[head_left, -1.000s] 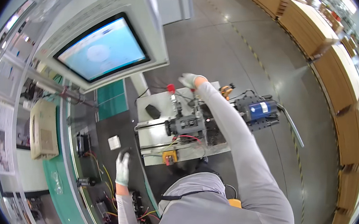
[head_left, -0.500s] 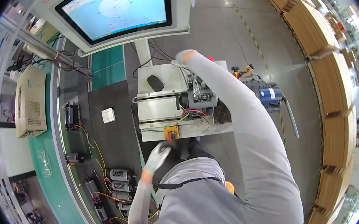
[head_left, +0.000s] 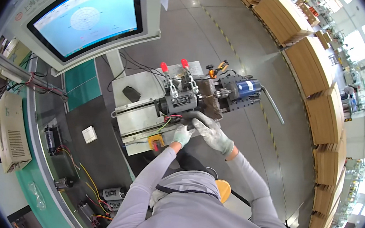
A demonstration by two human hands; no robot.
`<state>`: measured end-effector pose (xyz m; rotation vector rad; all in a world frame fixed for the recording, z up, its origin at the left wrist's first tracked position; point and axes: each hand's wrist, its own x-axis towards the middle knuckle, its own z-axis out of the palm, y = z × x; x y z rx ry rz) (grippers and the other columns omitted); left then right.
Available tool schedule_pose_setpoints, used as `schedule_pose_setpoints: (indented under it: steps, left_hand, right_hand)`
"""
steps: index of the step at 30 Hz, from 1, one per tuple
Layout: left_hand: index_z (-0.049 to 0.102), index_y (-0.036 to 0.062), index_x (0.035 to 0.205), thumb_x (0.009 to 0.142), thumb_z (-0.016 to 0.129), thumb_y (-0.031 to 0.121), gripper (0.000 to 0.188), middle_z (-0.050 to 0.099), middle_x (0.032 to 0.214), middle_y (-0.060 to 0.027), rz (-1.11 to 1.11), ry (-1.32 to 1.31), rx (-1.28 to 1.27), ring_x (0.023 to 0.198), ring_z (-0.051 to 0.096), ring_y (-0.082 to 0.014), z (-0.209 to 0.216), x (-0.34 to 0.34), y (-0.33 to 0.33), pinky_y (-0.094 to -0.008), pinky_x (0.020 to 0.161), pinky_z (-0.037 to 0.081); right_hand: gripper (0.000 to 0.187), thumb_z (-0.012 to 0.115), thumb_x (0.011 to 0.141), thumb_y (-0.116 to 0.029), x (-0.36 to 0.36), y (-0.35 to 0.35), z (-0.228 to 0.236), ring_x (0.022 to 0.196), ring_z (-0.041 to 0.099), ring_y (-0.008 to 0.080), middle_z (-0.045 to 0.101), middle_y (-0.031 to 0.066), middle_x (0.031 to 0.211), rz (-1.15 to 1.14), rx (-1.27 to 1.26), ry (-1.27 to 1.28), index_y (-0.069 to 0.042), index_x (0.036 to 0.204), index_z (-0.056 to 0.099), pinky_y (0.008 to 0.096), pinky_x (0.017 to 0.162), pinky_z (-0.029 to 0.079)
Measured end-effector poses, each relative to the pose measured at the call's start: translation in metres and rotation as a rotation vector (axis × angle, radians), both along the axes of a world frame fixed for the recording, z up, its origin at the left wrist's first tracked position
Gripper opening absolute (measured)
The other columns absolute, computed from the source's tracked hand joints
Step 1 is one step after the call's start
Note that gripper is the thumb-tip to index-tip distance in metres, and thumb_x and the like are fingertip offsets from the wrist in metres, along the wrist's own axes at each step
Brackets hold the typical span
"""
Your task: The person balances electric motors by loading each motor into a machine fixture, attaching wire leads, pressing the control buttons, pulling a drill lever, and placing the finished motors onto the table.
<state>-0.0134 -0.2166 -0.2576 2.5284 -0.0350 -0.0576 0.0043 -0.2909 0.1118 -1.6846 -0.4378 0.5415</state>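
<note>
Head view: both gloved hands meet at the near edge of a dark cylindrical motor (head_left: 179, 102) clamped on a grey metal fixture plate (head_left: 139, 120); the left hand (head_left: 182, 135) pinches something small I cannot make out, and the right hand (head_left: 210, 129) lies curled over it. Thin red and green wires (head_left: 167, 120) trail just left of the grip, so knit fingertips could snag and tug them loose.

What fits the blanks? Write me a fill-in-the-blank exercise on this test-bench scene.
1. Both hands, left hand and right hand, wear light-coloured ____.
2. The two clamp handles on the fixture have ____ grips.
3. The blue motor sits at the person's ____ end of the fixture.
4. The screen above shows a round ____ chart.

Missing words: gloves; red; right; white
</note>
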Motion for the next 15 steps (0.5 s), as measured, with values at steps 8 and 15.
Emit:
schedule_pose_setpoints:
  steps: [8, 15]
  left_hand:
    - [0.066, 0.0075, 0.095, 0.088, 0.058, 0.038, 0.032, 0.066, 0.091, -0.0173, -0.116, 0.074, -0.163, 0.089, 0.061, -0.0381, 0.089, -0.067, 0.079, -0.0477, 0.078, 0.046]
    - [0.066, 0.0026, 0.088, 0.088, 0.061, 0.026, 0.024, 0.065, 0.082, -0.0173, 0.206, 0.159, -0.338, 0.077, 0.063, -0.0342, 0.148, -0.188, 0.154, -0.0405, 0.068, 0.049]
  right_hand:
    - [0.042, 0.048, 0.095, -0.041, -0.042, -0.017, -0.214, 0.11, 0.055, 0.0358, 0.058, 0.0248, 0.117, -0.026, -0.832, -0.121, -0.008, 0.117, 0.061, 0.0344, 0.096, 0.043]
    - [0.041, 0.05, 0.093, -0.044, -0.073, 0.071, -0.225, 0.083, 0.064, 0.0326, 0.065, 0.0183, 0.088, 0.199, -0.486, 0.282, -0.008, 0.106, 0.065, 0.0393, 0.076, 0.049]
